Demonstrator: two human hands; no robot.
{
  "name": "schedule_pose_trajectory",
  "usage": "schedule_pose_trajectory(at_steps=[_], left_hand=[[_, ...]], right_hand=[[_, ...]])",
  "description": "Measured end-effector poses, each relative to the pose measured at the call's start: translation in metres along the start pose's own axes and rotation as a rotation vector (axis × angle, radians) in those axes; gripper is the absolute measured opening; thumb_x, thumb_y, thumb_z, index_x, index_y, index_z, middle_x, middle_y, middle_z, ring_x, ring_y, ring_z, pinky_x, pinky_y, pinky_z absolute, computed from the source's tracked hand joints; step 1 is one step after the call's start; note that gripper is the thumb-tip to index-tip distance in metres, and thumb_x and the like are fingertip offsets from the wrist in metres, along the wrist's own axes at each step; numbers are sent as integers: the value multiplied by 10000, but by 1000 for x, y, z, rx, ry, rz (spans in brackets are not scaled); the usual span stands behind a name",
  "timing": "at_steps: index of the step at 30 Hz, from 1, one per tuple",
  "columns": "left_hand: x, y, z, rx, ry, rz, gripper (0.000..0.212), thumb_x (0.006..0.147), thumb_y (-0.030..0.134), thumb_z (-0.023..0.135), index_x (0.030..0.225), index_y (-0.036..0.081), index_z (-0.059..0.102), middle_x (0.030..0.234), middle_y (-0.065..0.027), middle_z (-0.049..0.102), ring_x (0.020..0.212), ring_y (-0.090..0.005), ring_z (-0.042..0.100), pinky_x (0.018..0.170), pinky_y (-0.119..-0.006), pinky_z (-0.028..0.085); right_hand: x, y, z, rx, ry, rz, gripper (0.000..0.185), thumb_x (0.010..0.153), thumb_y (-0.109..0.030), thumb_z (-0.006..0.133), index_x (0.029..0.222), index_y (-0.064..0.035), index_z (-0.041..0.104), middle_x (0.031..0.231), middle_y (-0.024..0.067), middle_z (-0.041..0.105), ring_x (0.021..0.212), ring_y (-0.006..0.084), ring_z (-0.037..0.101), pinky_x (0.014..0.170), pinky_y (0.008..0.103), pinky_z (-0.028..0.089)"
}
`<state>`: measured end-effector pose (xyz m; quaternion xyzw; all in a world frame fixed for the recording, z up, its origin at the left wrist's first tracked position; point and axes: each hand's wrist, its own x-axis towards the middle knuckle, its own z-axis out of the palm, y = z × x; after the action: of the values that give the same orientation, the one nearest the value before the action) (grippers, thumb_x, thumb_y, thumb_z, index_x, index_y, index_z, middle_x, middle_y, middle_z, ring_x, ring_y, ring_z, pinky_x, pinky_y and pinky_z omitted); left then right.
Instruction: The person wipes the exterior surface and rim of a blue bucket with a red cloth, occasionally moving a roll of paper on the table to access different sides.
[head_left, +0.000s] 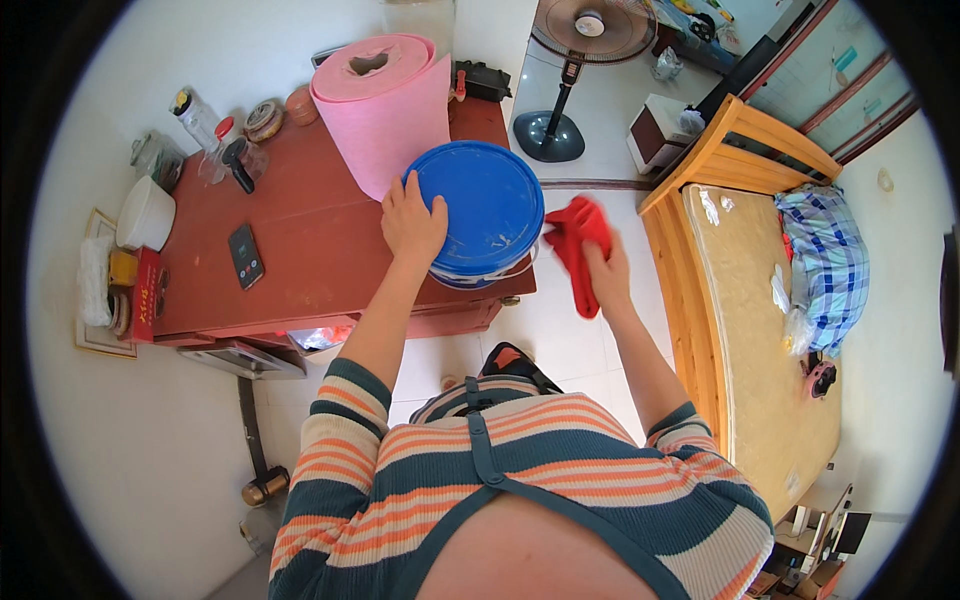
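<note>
A lidded bucket with a blue lid (487, 206) and a wire handle stands at the right end of the red-brown wooden cabinet (311, 214). On the lid's left edge rests my left hand (414, 221), fingers spread, gripping nothing that I can see. My right hand (609, 274) holds a bunched red cloth (581, 232) in the air just right of the bucket; the cloth is slightly blurred. Behind the bucket and to its left, a large upright roll of pink sheet material (382, 112) stands close to my left hand.
A smartphone (246, 256) lies on the cabinet, with a glass jug (241, 159) and a white bowl (147, 214) beyond it. Past the cabinet stands a pedestal fan (562, 90). A wooden bed (697, 300) with a bare mattress (772, 405) is on my right.
</note>
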<state>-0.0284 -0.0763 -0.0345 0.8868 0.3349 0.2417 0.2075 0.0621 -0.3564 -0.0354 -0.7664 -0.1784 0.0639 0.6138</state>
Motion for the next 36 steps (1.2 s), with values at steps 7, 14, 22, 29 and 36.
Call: schedule_pose_trajectory(at_steps=[7, 14, 22, 29, 36], left_hand=[[1, -4, 1, 14, -6, 21, 584, 886, 318, 556, 1391, 49, 441, 1458, -201, 380, 1316, -388, 375, 1037, -488, 391], [-3, -9, -7, 31, -16, 23, 563, 908, 294, 519, 1409, 57, 423, 1472, -204, 364, 1325, -394, 363, 1044, -484, 389], [-4, 3, -8, -2, -35, 36, 586, 903, 305, 525, 1420, 56, 407, 1478, -212, 355, 1336, -400, 350, 1062, -489, 369], [-2, -3, -9, 0, -9, -5, 585, 901, 289, 539, 1425, 65, 406, 1482, -194, 367, 1338, -380, 367, 1076, -472, 355], [-3, -12, -7, -23, 30, -29, 575, 912, 300, 522, 1425, 65, 407, 1471, -183, 392, 1324, -378, 391, 1087, -461, 342]], right_hand=[[-6, -52, 74, -686, -390, -860, 439, 761, -216, 691, 1186, -128, 623, 1225, 68, 609, 1215, 241, 508, 1062, 482, 345], [71, -39, 29, -642, -573, -960, 378, 788, -173, 668, 1160, -120, 623, 1117, 59, 654, 1086, 265, 582, 979, 435, 428], [170, -19, 71, -178, -355, -68, 539, 900, -373, 614, 1323, -51, 522, 1217, 191, 612, 1127, 299, 590, 955, 358, 452], [180, -28, 92, 33, -673, 1, 604, 850, -362, 681, 1344, -73, 490, 1195, 137, 615, 1125, 234, 577, 969, 324, 439], [131, 6, 88, 338, -286, -43, 463, 910, -294, 635, 1289, -54, 519, 1143, 95, 628, 1060, 173, 586, 917, 307, 460]])
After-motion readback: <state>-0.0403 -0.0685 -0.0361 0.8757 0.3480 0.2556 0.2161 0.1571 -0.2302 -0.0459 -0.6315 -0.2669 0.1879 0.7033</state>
